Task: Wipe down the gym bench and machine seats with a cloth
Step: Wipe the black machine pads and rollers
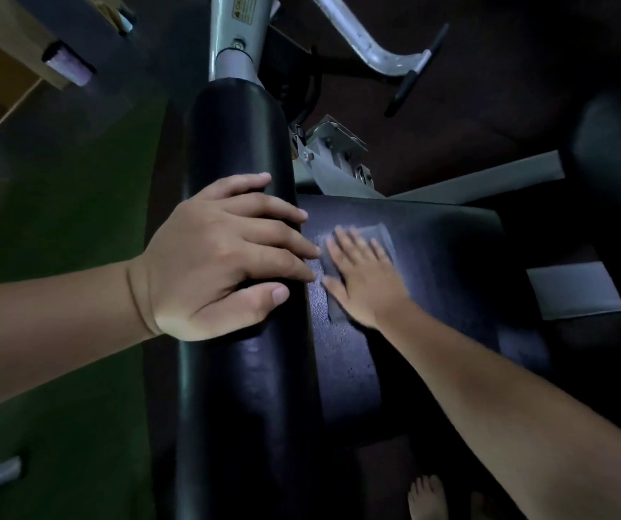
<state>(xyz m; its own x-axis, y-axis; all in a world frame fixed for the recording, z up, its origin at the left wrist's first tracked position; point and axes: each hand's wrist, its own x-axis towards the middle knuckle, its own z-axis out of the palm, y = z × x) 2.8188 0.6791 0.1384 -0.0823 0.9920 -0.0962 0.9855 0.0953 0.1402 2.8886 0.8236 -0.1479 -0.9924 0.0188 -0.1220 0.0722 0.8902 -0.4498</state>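
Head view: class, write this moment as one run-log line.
left hand: rests on back pad | right hand: presses cloth on seat | step: seat wipe

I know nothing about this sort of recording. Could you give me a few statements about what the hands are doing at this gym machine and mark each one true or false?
1. The right hand lies flat on a cloth spread on the seat pad. True.
2. The left hand holds a spray bottle. False: it rests on the long black pad and holds nothing.
3. The person wears shoes. False: the one foot in view, at the bottom edge, is bare.
4. A grey metal post rises beyond the long black pad. True.
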